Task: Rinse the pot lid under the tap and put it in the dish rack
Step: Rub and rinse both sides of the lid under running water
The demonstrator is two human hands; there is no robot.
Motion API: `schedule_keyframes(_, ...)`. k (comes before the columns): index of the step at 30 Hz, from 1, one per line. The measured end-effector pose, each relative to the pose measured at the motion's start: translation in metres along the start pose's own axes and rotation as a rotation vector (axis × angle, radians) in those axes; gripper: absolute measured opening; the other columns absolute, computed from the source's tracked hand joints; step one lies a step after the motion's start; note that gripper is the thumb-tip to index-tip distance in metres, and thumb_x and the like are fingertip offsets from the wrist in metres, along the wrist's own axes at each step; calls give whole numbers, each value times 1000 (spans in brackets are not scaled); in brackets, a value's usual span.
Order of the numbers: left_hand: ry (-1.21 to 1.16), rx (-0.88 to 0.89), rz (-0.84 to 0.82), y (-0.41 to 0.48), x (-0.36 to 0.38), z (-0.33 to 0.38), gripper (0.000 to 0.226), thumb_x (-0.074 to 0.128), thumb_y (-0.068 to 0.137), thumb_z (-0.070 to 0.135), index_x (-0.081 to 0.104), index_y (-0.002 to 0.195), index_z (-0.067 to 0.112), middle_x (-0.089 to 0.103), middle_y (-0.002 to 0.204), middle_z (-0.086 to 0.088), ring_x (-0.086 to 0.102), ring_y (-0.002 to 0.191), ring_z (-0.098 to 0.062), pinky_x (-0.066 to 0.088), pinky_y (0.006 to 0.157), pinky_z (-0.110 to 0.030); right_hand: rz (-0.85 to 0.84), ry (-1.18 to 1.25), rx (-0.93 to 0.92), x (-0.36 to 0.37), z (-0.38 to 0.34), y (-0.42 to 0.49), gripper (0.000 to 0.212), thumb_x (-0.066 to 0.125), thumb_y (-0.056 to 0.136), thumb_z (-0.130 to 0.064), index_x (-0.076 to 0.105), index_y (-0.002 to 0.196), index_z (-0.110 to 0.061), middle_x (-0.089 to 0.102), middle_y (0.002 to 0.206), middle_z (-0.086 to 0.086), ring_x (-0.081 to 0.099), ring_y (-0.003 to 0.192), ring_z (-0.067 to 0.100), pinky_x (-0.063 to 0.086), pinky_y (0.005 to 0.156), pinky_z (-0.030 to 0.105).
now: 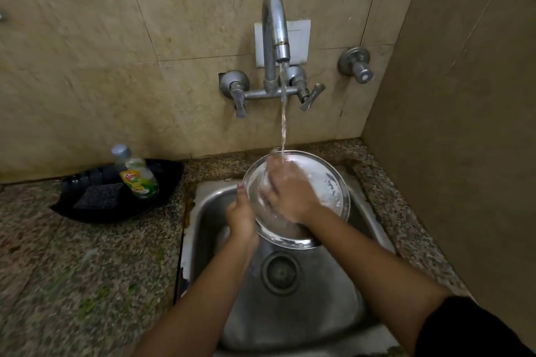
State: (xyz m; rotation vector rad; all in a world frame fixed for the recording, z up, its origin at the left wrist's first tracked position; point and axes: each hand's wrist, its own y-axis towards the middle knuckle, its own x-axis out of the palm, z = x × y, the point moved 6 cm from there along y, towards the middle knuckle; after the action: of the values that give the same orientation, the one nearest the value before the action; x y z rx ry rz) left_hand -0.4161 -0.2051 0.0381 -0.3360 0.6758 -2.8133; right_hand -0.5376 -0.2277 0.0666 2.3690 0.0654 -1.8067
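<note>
Beige tiled walls [116, 52] are filling the upper half of the frame, with a second wall running down the right edge. A speckled granite bench [72, 269] is spreading across the lower left and wrapping behind and to the right of a steel sink [333, 298], which is sitting in the lower centre with its round drain [280, 273] showing.

A black tray [87, 211] is lying on the bench at centre left, touching the wall's foot, and carrying a dark scrub pad [98, 195] and a bottle of green dish liquid [136, 175] that is leaning toward the upper left. A chrome tap [274, 34] is projecting from the wall at upper centre, and a thin stream of water [283, 112] is falling from its spout. A separate round valve [358, 65] is sitting on the wall to the tap's right.

The pot lid [327, 182], round, shiny and smeared with white suds, is being held tilted above the back of the sink, in the middle of the frame, directly under the stream. The left hand [242, 217] is gripping the lid's lower left rim, fingers closed on it. The right hand [285, 194] is lying flat on the lid's face, fingers spread and pressing on it, with the water landing at its fingertips [275, 162]. A black sleeve [464, 327] is showing at lower right.
</note>
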Motion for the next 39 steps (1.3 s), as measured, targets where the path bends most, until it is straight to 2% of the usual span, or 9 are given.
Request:
schedule_keyframes(4, -25, 7, 51, 6, -13, 2, 43, 48, 95, 40, 68, 93, 2, 70, 92, -15, 67, 79, -27, 53, 65, -28, -147, 46, -290, 8, -34, -51, 60, 25, 101, -41, 5, 154, -20, 1, 162, -1, -2, 149, 12, 0, 118, 34)
schedule_keyframes(8, 4, 41, 55, 10, -23, 0, 45, 48, 95, 41, 68, 95, 1, 72, 96, -18, 69, 86, -30, 56, 73, -35, -95, -131, -52, 2, 30, -62, 70, 24, 95, -52, 6, 154, -18, 1, 162, 3, 1, 150, 19, 0, 118, 37)
schedule_keyframes(12, 42, 23, 2, -4, -8, -6, 47, 46, 96, 41, 68, 101, 0, 72, 93, -16, 68, 77, -24, 54, 62, -26, 30, -73, 109, -3, 29, -14, 78, 24, 94, -56, 2, 153, -10, 1, 162, 9, 0, 150, 22, 3, 121, 39)
schedule_keyframes(19, 13, 6, 56, 4, -18, 3, 50, 49, 93, 46, 69, 101, 0, 72, 88, -13, 69, 81, -27, 56, 77, -34, -114, -21, -331, 2, -24, -54, 62, 25, 101, -43, 4, 154, -18, 2, 163, 1, -1, 149, 13, 3, 120, 32)
schedule_keyframes(26, 46, 12, 64, -3, -17, 0, 49, 48, 94, 44, 69, 99, 0, 73, 94, -16, 69, 88, -30, 55, 81, -38, 103, -146, 203, -18, 45, -24, 74, 31, 97, -51, 11, 152, -7, 12, 161, 12, 9, 149, 25, 10, 119, 39)
schedule_keyframes(29, -2, 20, 41, -6, -10, 5, 45, 48, 95, 42, 69, 91, 2, 71, 87, -14, 68, 83, -29, 54, 77, -34, 166, 51, 65, -18, 10, 2, 68, 37, 97, -41, 17, 151, -4, 19, 159, 15, 16, 148, 29, 14, 119, 39)
schedule_keyframes(32, -13, 42, 21, -5, -7, 13, 40, 48, 96, 39, 66, 75, 10, 69, 77, -9, 66, 75, -24, 52, 68, -29, 43, 418, -123, -9, -37, -5, 52, 35, 101, -25, 26, 150, -9, 24, 158, 7, 19, 147, 19, 16, 118, 30)
schedule_keyframes(36, -14, 35, 55, 4, -14, 15, 42, 49, 94, 43, 68, 80, 9, 71, 86, -14, 68, 77, -26, 55, 77, -34, 4, 1577, 319, 6, -25, -37, 38, 37, 103, -16, 46, 138, -6, 51, 142, 8, 49, 130, 19, 41, 107, 32)
schedule_keyframes(39, -22, 36, 75, 7, -22, 13, 42, 51, 92, 45, 69, 88, 6, 72, 92, -15, 69, 84, -29, 56, 81, -39, 57, 1754, 613, 4, 7, -49, 35, 35, 101, -12, 49, 130, 2, 62, 123, 18, 64, 105, 27, 54, 80, 28)
